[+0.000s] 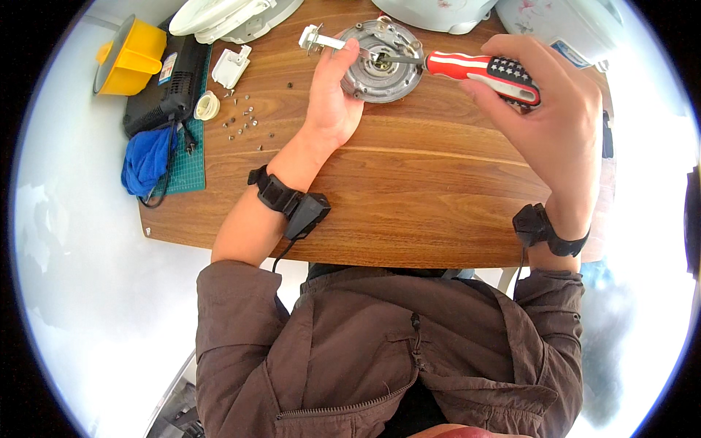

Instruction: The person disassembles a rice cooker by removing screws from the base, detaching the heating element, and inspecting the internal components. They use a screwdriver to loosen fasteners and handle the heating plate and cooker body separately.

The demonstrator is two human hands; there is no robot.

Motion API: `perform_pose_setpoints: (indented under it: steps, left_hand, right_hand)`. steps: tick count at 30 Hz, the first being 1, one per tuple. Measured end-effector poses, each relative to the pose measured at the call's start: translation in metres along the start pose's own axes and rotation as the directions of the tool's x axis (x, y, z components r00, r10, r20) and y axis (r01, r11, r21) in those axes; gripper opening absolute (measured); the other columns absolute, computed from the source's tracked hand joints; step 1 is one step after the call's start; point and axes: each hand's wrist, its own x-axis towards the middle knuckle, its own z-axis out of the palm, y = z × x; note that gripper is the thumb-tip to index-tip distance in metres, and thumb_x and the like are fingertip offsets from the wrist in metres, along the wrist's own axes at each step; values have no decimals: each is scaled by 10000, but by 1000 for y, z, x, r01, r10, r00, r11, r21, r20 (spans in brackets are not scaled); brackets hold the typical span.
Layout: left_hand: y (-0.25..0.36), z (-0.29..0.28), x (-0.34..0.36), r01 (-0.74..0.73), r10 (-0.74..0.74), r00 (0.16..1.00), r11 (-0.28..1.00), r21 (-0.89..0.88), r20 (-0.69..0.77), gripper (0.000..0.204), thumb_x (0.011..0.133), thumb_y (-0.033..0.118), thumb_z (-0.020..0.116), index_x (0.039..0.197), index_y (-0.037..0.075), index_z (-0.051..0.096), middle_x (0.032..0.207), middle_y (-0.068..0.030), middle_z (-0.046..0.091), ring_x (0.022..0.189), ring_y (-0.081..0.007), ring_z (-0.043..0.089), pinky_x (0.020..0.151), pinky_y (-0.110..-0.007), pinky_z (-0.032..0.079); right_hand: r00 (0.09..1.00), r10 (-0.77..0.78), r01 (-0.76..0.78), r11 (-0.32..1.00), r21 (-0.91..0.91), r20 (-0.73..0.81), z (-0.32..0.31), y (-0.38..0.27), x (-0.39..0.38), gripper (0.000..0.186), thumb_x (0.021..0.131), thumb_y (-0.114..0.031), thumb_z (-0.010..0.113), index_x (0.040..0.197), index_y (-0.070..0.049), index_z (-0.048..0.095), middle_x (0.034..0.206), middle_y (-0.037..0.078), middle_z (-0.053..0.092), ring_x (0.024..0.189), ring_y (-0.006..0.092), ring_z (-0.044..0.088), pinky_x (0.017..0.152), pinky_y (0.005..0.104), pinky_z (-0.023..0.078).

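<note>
My left hand (334,109) is closed on the left edge of a round grey metal heating plate (398,86), thumb on top. Beside that thumb, a white plastic piece with metal contacts (321,39) juts out to the left; whether it is fixed to the plate I cannot tell. A screwdriver (460,66) with a red, white and dark star-patterned handle is gripped in my right hand (558,109). Its shaft points left, and the tip reaches the opening at the plate's centre. Fingers under the plate are hidden.
Loose screws (248,120) lie left of my left hand, near a cream round cap (207,106) and a white plastic part (231,67). Further left are a yellow funnel-like container (139,58), a black device (164,98), a blue cloth (146,162) and a green mat (191,171). White housings (438,14) line the back.
</note>
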Motion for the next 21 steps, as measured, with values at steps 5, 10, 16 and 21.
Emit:
perform_pose_setpoints:
  steps: [5, 10, 16, 21]
  left_hand:
    - [2, 5, -1, 66, -66, 998, 996, -56, 10, 442, 1083, 350, 500, 1375, 26, 568, 1355, -115, 652, 1273, -250, 599, 1136, -435, 438]
    - [7, 3, -1, 76, -73, 997, 995, -69, 33, 362, 1073, 318, 517, 1330, 66, 553, 1305, -84, 657, 1235, -223, 618, 1086, -423, 494]
    - [8, 5, -2, 74, -74, 994, 997, -8, 76, 381, 1048, 312, 587, 1337, 69, 538, 1303, -90, 656, 1224, -216, 626, 1083, -422, 499]
    - [7, 9, -4, 71, -77, 992, 996, 59, 103, 428, 986, 203, 697, 1350, 61, 523, 1306, -93, 647, 1223, -212, 628, 1090, -418, 502]
  right_hand:
    - [1000, 2, -2, 998, -63, 12, 8, -16, -5, 291, 805, -188, 864, 1035, -79, 721, 893, 29, 707, 720, 179, 685, 625, 281, 545]
    - [996, -93, 94, 992, -88, 12, 17, -26, -10, 257, 788, -153, 838, 982, -87, 683, 867, 44, 585, 702, 233, 631, 616, 350, 525]
    - [986, -163, 165, 982, -86, 27, 25, -27, -13, 262, 765, -123, 821, 951, -91, 638, 832, 71, 496, 677, 274, 572, 603, 395, 486]
    - [981, -193, 193, 980, -54, 13, 24, -22, -8, 256, 771, -98, 813, 941, -82, 622, 844, 78, 499, 684, 287, 567, 611, 404, 488]
